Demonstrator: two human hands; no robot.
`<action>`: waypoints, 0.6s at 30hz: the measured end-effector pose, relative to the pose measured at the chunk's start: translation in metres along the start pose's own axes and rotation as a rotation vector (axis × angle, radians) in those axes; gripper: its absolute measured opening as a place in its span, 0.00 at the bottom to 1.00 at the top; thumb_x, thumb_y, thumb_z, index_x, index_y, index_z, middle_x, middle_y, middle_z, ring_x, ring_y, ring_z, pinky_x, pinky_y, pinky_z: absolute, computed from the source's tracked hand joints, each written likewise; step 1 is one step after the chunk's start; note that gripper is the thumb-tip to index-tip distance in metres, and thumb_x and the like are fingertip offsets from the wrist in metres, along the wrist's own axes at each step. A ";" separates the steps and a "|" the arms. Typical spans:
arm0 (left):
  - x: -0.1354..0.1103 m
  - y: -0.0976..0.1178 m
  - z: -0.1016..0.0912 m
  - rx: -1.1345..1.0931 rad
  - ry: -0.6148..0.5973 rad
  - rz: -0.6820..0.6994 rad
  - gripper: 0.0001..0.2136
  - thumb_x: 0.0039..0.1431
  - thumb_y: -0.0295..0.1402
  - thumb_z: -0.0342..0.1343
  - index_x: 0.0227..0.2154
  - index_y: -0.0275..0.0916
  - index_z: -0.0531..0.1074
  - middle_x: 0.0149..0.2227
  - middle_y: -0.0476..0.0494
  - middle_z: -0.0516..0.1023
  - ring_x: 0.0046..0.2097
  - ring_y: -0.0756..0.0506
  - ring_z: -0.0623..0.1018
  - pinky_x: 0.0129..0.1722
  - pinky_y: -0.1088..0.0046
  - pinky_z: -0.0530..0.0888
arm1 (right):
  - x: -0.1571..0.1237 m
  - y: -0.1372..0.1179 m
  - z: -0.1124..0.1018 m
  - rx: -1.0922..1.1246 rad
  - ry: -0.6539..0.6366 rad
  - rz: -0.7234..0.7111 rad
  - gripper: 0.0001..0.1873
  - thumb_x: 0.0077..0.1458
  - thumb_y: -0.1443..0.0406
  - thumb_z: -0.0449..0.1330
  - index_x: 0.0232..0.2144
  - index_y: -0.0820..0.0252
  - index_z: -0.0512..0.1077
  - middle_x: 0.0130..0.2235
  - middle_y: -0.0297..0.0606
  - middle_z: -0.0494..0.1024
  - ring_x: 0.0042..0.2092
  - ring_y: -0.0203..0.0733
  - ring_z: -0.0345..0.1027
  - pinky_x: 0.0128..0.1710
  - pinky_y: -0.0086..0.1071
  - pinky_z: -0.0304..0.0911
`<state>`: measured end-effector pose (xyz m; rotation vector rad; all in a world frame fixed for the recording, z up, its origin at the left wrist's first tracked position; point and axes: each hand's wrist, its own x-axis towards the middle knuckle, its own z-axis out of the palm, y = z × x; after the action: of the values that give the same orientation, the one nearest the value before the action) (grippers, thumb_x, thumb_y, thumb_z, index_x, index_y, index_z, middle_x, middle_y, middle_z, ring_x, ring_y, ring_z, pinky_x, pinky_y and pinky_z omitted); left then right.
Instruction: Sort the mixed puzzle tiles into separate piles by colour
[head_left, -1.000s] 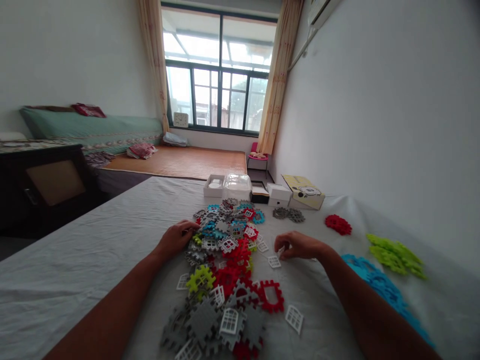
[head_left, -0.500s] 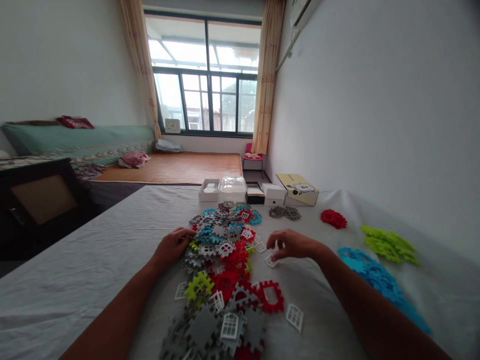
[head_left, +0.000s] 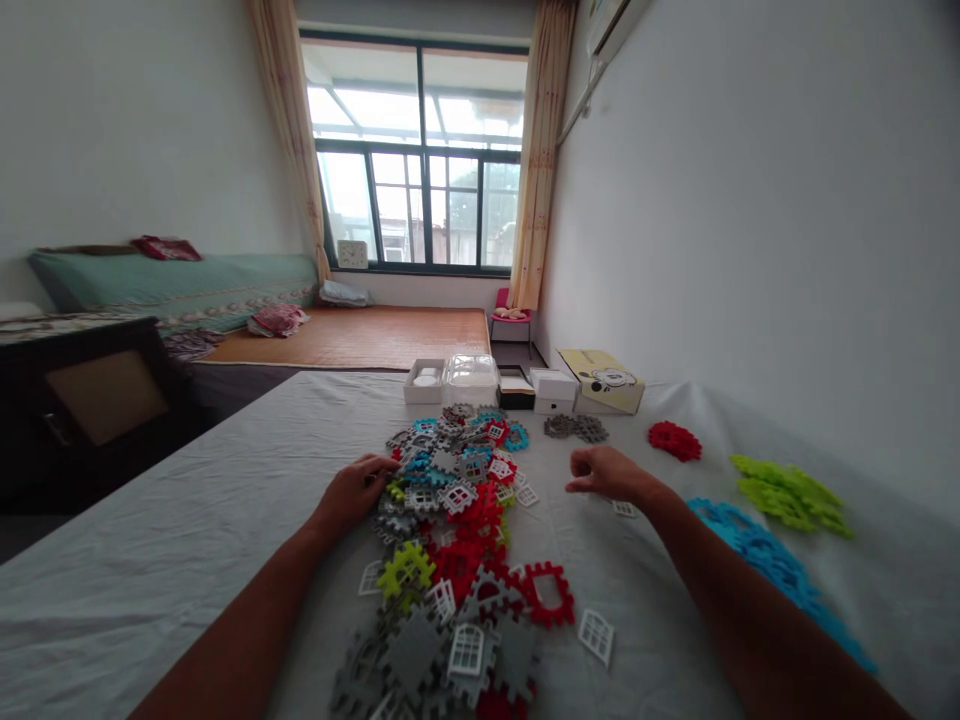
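My left hand (head_left: 358, 490) rests against the left edge of a heap of plastic building pieces (head_left: 444, 462), its bent fingertips touching grey and blue pieces and no piece seen gripped. Over the sheet right of the heap, my right hand (head_left: 604, 470) has its fingers curled in, with nothing visible in them. Partly covered by that wrist is a small white window piece (head_left: 624, 508). Another white window piece (head_left: 527, 495) lies between the heap and this hand. Nearer me are a red frame piece (head_left: 549, 593), a lime-green piece (head_left: 406, 573) and a loose white window (head_left: 597, 636).
Sorted groups lie to the right: red pieces (head_left: 674, 440), lime-green pieces (head_left: 787, 492), blue pieces (head_left: 776, 570) and grey pieces (head_left: 576, 428). Along the far edge stand a white open box (head_left: 424, 392), a clear plastic container (head_left: 471, 378), a black box (head_left: 516, 397) and a yellow box (head_left: 615, 395).
My right hand has moved right, away from the heap, and its fingers have curled in. The white window piece it was touching now appears farther right, under the wrist. My left hand stays at the heap.
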<state>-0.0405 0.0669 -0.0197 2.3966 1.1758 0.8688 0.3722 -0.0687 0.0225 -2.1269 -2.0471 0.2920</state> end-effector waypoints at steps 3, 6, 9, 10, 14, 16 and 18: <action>0.000 0.002 -0.001 -0.007 -0.005 -0.007 0.14 0.55 0.36 0.46 0.38 0.42 0.76 0.39 0.46 0.77 0.40 0.46 0.76 0.41 0.72 0.72 | 0.000 -0.005 0.005 -0.134 0.242 0.049 0.12 0.52 0.59 0.59 0.38 0.57 0.73 0.41 0.41 0.75 0.40 0.42 0.68 0.36 0.31 0.60; 0.000 0.003 -0.001 -0.013 -0.012 -0.002 0.14 0.55 0.36 0.46 0.38 0.42 0.76 0.39 0.46 0.77 0.40 0.46 0.76 0.41 0.72 0.72 | 0.001 -0.027 0.020 -0.022 0.239 -0.270 0.14 0.58 0.60 0.53 0.45 0.55 0.72 0.46 0.40 0.75 0.48 0.44 0.64 0.48 0.35 0.59; 0.000 0.004 -0.001 -0.011 -0.005 0.003 0.14 0.56 0.36 0.46 0.38 0.42 0.76 0.39 0.46 0.77 0.39 0.46 0.76 0.41 0.71 0.72 | 0.001 -0.047 0.031 0.082 0.121 -0.483 0.16 0.56 0.59 0.55 0.48 0.52 0.70 0.48 0.38 0.74 0.50 0.44 0.62 0.51 0.37 0.57; 0.000 0.004 -0.001 -0.010 -0.003 0.005 0.14 0.56 0.36 0.46 0.38 0.42 0.76 0.39 0.46 0.77 0.39 0.46 0.76 0.41 0.71 0.72 | 0.000 -0.049 0.031 0.092 0.098 -0.494 0.16 0.55 0.59 0.56 0.47 0.52 0.70 0.48 0.38 0.74 0.50 0.44 0.62 0.51 0.38 0.57; -0.001 0.004 -0.001 -0.008 0.002 0.008 0.14 0.56 0.36 0.46 0.37 0.42 0.76 0.39 0.46 0.77 0.39 0.46 0.76 0.41 0.72 0.72 | -0.004 -0.042 0.022 0.110 0.000 -0.498 0.12 0.53 0.56 0.58 0.36 0.55 0.74 0.39 0.38 0.76 0.44 0.42 0.66 0.46 0.35 0.60; -0.001 0.004 -0.002 -0.009 0.001 0.012 0.14 0.56 0.36 0.46 0.37 0.42 0.76 0.39 0.46 0.77 0.40 0.46 0.76 0.42 0.71 0.72 | -0.004 -0.036 0.018 0.130 -0.026 -0.486 0.13 0.54 0.55 0.57 0.32 0.56 0.74 0.34 0.38 0.75 0.39 0.40 0.67 0.42 0.33 0.61; -0.001 0.005 -0.002 -0.012 -0.001 0.015 0.14 0.55 0.36 0.46 0.37 0.42 0.76 0.39 0.46 0.77 0.40 0.46 0.76 0.42 0.71 0.72 | -0.003 -0.033 0.019 0.170 0.009 -0.438 0.15 0.53 0.54 0.57 0.34 0.58 0.74 0.36 0.39 0.75 0.36 0.39 0.68 0.39 0.32 0.62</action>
<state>-0.0394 0.0631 -0.0162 2.3987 1.1507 0.8770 0.3358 -0.0706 0.0129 -1.5307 -2.3156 0.3720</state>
